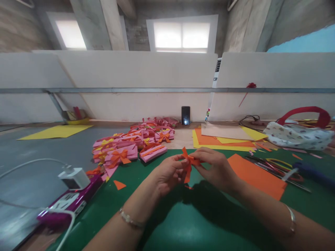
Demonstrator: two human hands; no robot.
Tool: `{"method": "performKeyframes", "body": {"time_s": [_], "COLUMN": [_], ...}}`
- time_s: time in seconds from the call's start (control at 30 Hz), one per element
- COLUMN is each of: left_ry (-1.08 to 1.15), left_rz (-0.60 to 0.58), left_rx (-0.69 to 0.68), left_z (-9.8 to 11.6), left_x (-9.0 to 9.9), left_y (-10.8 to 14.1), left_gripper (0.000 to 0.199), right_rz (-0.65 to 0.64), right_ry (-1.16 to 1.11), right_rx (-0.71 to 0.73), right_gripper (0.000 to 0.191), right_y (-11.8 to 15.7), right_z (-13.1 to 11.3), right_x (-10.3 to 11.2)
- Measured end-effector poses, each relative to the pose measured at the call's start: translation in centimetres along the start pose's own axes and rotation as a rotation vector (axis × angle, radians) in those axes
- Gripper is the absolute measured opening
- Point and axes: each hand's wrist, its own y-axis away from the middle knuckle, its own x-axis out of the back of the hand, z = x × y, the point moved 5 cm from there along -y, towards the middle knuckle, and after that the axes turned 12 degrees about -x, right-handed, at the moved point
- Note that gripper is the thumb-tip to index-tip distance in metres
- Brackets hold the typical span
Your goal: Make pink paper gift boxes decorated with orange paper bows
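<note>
the left hand (167, 174) and the right hand (216, 167) meet above the near middle of the green mat (183, 223), and both pinch a small orange paper bow (188, 162) between them. the left hand's fingers are curled closed on the bow's left side; the right hand's thumb and fingers close on its right side. the bow is held clear of the mat, with one loop standing up and a tail hanging down between the hands. each wrist carries a thin bracelet.

to the right of the hands, an orange paper sheet (258, 174) lies flat on the mat, and just beyond it a bundle of scissors and tools (274, 165) rests near the right edge. farther off, a stack of orange, yellow and tan sheets (222, 137) sits in front of the white partition (136, 80), and a patterned bag with a red handle (298, 134) lies at the far right.

to the far left of the hands a heap of pink boxes with orange and yellow bows (133, 144) spreads across the table. a dark phone (185, 115) stands upright against the partition behind it. at the near left, a purple power strip (69, 202) holds a white charger (74, 177) with a white cable. a small orange scrap (119, 184) lies on the mat nearby. a yellow sheet (56, 131) lies far left.
</note>
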Motion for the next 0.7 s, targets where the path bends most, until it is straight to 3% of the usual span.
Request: {"method": "performKeyframes", "body": {"time_s": [0.13,0.33,0.43,0.7], "left_ry": [0.07,0.023,-0.022,-0.034], "left_rz": [-0.09,-0.178,-0.141,-0.034], "left_rx": [0.094,0.111,0.089,0.047], "left_z": [0.09,0.19,0.17,0.21], "left_x": [-0.35,-0.37,-0.09,0.2], "left_y": [0.46,0.55,0.42,0.12], "left_gripper": [0.01,0.027,0.032,0.037], "right_rz": [-0.062,-0.247,-0.306,-0.251], "right_ry": [-0.067,-0.212,-0.26,-0.314], "right_rx": [-0.008,-0.188,-0.231,-0.311], "right_gripper": [0.017,0.014,0.017,0.014], "right_y": [-0.22,-0.4,-0.4,-0.39], "right_z": [0.04,0.66,0.61,0.78], "right_x": [0.34,0.19,0.05,0.11]}}
